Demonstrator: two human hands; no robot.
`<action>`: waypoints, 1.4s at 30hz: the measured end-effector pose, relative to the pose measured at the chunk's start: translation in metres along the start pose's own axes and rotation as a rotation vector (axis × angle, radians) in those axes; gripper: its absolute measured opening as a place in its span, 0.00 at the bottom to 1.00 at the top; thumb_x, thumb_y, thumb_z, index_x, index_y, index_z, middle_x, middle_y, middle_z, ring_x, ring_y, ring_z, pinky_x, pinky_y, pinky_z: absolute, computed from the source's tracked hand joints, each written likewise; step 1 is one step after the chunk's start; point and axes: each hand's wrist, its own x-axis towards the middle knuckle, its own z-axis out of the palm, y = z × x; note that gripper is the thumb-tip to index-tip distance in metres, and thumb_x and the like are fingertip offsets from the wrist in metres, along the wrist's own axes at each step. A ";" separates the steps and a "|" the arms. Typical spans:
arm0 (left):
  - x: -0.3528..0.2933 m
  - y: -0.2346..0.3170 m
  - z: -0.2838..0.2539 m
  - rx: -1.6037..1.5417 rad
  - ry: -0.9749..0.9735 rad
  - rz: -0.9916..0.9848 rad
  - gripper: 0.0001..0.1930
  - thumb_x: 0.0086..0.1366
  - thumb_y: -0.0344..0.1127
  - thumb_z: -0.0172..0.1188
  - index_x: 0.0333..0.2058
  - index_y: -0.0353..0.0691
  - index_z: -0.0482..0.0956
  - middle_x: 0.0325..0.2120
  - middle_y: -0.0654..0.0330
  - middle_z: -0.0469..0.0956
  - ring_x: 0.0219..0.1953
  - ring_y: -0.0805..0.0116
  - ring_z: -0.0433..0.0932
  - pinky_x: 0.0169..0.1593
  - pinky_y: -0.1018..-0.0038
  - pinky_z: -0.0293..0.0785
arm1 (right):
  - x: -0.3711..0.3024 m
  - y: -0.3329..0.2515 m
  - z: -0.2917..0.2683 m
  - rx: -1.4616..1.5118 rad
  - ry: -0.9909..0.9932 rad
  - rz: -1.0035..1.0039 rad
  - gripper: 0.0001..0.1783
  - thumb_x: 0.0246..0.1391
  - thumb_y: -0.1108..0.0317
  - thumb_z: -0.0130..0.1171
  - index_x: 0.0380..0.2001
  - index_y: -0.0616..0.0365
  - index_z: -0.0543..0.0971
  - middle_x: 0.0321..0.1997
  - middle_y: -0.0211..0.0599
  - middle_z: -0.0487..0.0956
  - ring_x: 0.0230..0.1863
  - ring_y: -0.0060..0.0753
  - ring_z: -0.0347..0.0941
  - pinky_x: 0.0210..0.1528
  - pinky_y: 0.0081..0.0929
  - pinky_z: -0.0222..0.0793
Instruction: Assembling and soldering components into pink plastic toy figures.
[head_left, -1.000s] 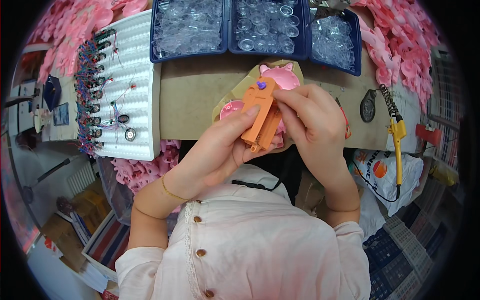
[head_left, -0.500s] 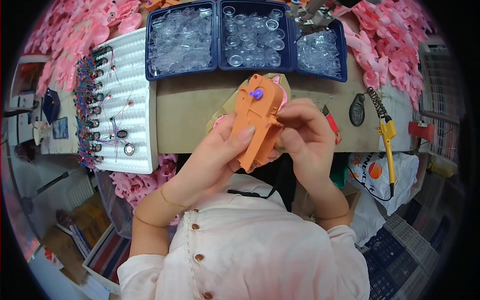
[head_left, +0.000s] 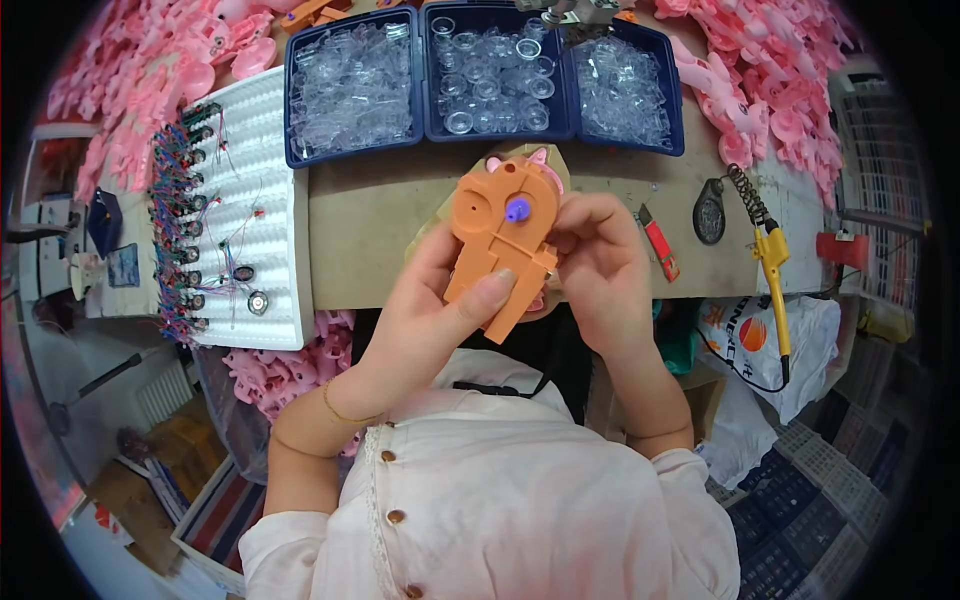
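My left hand grips an orange plastic housing, thumb across its lower face and fingers behind. The housing is tilted, its rounded end up and its narrow end toward me. A purple peg stands out of the rounded part. My right hand is curled at the housing's right edge, fingertips pinched close to it. Whatever those fingertips hold, if anything, is hidden. Behind the housing a pink eared plastic part partly shows, over a tan sheet on the table.
Three joined blue bins of clear plastic parts stand at the back. At left, a white ridged tray carries wired round components. A red cutter knife, a dark oval object and a yellow soldering iron are at right. Pink parts heap up behind.
The orange housing has turned so its broad face shows more fully, with its narrow end still toward me. My right hand has shifted slightly left and up, staying at its edge.
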 end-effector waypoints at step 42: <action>-0.024 -0.069 -0.087 1.493 0.213 0.573 0.31 0.53 0.37 0.62 0.55 0.36 0.64 0.55 0.51 0.65 0.56 0.49 0.64 0.58 0.57 0.59 | -0.031 0.067 -0.060 -1.130 0.067 -0.244 0.39 0.51 0.55 0.56 0.60 0.66 0.56 0.64 0.48 0.58 0.63 0.42 0.56 0.65 0.37 0.47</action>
